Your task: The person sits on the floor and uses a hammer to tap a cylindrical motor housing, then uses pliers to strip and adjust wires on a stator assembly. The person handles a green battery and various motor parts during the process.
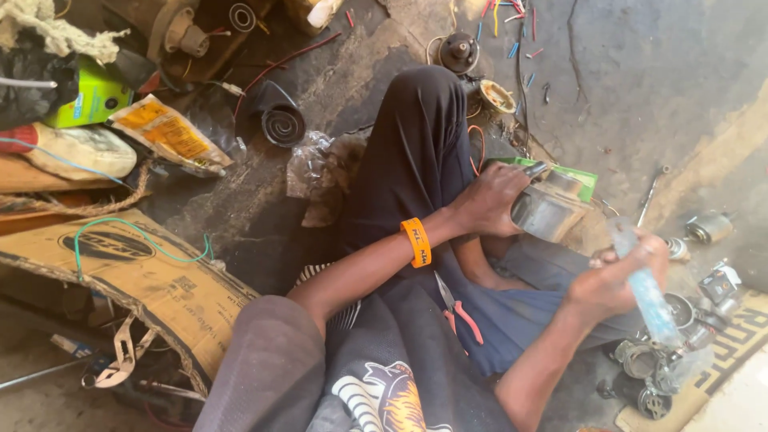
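Note:
My left hand (490, 200), with an orange wristband (417, 242) on the wrist, grips a grey metal housing (550, 206) that rests on my leg. My right hand (616, 276) is closed around a tool with a translucent pale blue handle (646, 292), held just right of the housing. The tool's working end is hidden behind my fingers and the housing. Red-handled pliers (459, 308) lie on my lap between my arms.
Torn cardboard (152, 276) with a green wire lies at the left. A black horn (278, 118), plastic bags and packets sit beyond my knee. Several small metal parts (704, 228) and clamps (640, 360) are scattered at the right, with a green box (584, 178) behind the housing.

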